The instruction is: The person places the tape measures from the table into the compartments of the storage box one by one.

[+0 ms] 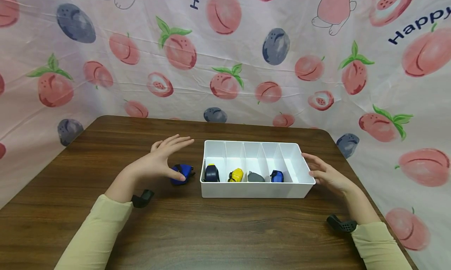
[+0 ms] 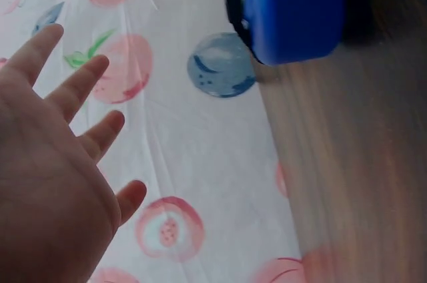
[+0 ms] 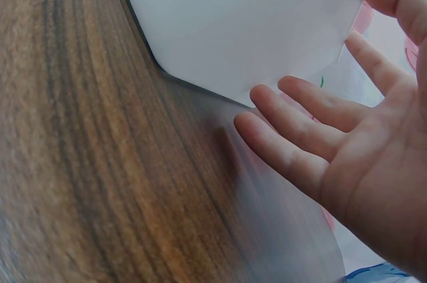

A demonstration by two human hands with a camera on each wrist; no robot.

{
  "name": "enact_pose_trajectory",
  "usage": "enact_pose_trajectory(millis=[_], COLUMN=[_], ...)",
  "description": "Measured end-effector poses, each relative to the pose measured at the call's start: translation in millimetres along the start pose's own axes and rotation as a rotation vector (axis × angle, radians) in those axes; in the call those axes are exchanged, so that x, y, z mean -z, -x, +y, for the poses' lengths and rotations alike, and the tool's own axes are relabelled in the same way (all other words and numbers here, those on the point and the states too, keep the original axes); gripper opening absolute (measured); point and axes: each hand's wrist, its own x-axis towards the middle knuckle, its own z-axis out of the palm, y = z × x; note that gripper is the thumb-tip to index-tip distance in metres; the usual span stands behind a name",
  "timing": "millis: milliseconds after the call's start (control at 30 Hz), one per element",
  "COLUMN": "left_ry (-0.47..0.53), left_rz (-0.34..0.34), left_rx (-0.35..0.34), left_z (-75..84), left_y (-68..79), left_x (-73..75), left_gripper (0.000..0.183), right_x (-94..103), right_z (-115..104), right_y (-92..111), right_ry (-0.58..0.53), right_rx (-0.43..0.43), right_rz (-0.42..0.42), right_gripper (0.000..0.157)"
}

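Observation:
My left hand (image 1: 155, 163), fingers spread and thumb apart, is over a blue tape measure (image 1: 182, 173) with black trim on the table. In the left wrist view, the blue body (image 2: 300, 13) stands apart from the fingers (image 2: 100, 136). A white divided box (image 1: 253, 190) lies to the right. Along its front wall sit a black piece with a yellow top (image 1: 211, 173), a yellow-and-black one (image 1: 236, 175), a grey one (image 1: 255, 177) and a blue one (image 1: 276, 176). At the box's right end is my right hand (image 1: 329, 176), its fairly straight fingers and thumb right at the wall and rim.
The rightmost compartment (image 1: 294, 160) shows its bare white floor. Brown wooden table (image 1: 218, 231) surrounds the box, and a fruit-printed cloth (image 1: 246, 47) hangs behind and beside it. Each wrist carries a black band device, on the left (image 1: 142, 198) and on the right (image 1: 341, 224).

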Motion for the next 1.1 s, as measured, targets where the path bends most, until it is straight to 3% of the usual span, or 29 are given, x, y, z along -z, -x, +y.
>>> enact_pose_trajectory(millis=[400,600,900,1100], left_ry=[0.118,0.251,0.404,0.419], left_rz=[-0.062,-0.127,-0.223,-0.262], left_rx=[0.066,0.095,0.076,0.071], left_z=[-19.7,-27.2,-39.8,-52.3], left_y=[5.3,6.5,6.6,2.9], left_x=[-1.2,-1.6,-3.7,-7.7], left_gripper=[0.098,0.094,0.094,0.090], right_x=[0.4,-0.1,-1.2,-1.7], right_z=[-1.1,-0.6,-1.2,-1.4], right_y=[0.1,0.6,1.5,1.2], right_ry=[0.020,0.032,0.033,0.033], right_rx=[-0.002,0.001,-0.005,-0.001], right_rz=[0.002,0.003,0.011,0.003], right_gripper=[0.060,0.060,0.060,0.060])
